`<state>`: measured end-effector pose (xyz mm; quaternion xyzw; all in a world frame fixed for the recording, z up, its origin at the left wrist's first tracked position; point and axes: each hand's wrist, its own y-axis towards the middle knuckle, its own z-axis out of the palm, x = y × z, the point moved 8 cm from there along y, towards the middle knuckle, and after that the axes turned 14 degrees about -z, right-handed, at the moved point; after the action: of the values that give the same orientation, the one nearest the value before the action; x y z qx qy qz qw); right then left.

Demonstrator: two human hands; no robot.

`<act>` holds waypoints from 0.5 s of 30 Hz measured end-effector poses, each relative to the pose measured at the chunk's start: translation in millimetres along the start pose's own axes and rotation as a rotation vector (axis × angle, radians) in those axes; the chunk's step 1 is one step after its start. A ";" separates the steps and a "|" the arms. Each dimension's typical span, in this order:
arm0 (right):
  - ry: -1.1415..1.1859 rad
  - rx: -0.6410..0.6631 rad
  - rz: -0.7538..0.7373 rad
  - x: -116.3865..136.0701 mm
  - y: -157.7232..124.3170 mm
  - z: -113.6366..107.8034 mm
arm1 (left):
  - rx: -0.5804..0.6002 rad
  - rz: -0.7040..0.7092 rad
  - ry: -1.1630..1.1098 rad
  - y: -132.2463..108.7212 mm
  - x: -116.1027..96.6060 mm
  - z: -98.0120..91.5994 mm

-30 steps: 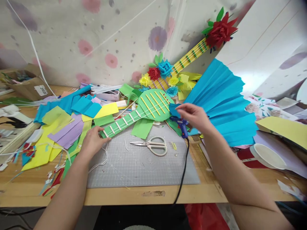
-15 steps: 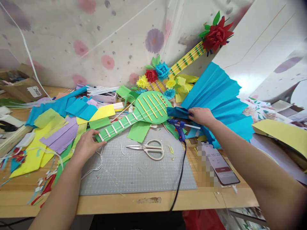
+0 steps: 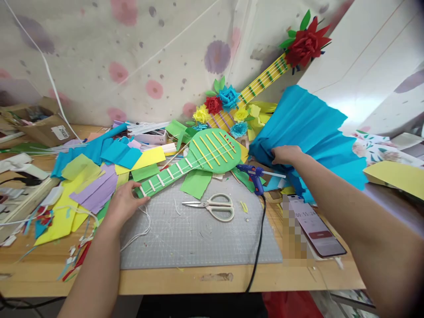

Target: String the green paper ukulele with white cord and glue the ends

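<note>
My left hand point(image 3: 126, 202) pinches the neck end of a green craft guitar point(image 3: 215, 150), which lies slanted over a grey cutting mat. The guitar carries white frets, yellow strips and thin white strings. Over on the right, my right hand point(image 3: 285, 154) is closed on a large fan of pleated blue crepe paper point(image 3: 318, 119), near its bunched lower end; some fingertips are hidden in the folds. Between that hand and the mat lies a blue hot glue gun point(image 3: 256, 175) with a clear stick. Scissors point(image 3: 215, 206) rest on the cutting mat point(image 3: 198, 247).
Behind stands a yellow craft guitar point(image 3: 261, 84) with paper flowers. Loose coloured paper point(image 3: 96, 190) and scraps cover the left side, near a cardboard box point(image 3: 43, 121). A phone point(image 3: 319, 229) lies at right. The glue gun's black cord point(image 3: 260, 247) hangs over the front edge.
The blue paper's gathered end has moved right, away from the green guitar's body, and now looks bunched up. My left hand keeps its hold. The whole view has shifted slightly.
</note>
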<state>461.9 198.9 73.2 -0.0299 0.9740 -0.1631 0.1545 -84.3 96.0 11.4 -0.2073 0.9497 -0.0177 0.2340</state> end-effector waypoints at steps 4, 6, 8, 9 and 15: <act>0.103 -0.012 -0.093 8.2 3.9 3.9 | 0.016 -0.016 -0.020 0.8 2.8 0.6; 0.187 -0.035 -0.107 8.1 5.3 4.7 | 0.010 -0.012 -0.032 1.0 3.4 0.7; 0.237 -0.108 -0.120 9.1 6.2 0.9 | 0.008 -0.008 -0.047 1.6 4.0 1.0; 0.236 -0.166 -0.144 12.0 6.1 -3.1 | 0.009 -0.006 -0.052 2.1 4.5 1.4; -0.140 -0.300 -0.320 40.0 1.9 -7.0 | 0.017 0.007 -0.067 4.9 6.6 2.6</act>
<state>421.7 198.5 67.1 -0.2178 0.9571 -0.0364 0.1876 -90.4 98.0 5.5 -0.2023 0.9419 -0.0177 0.2676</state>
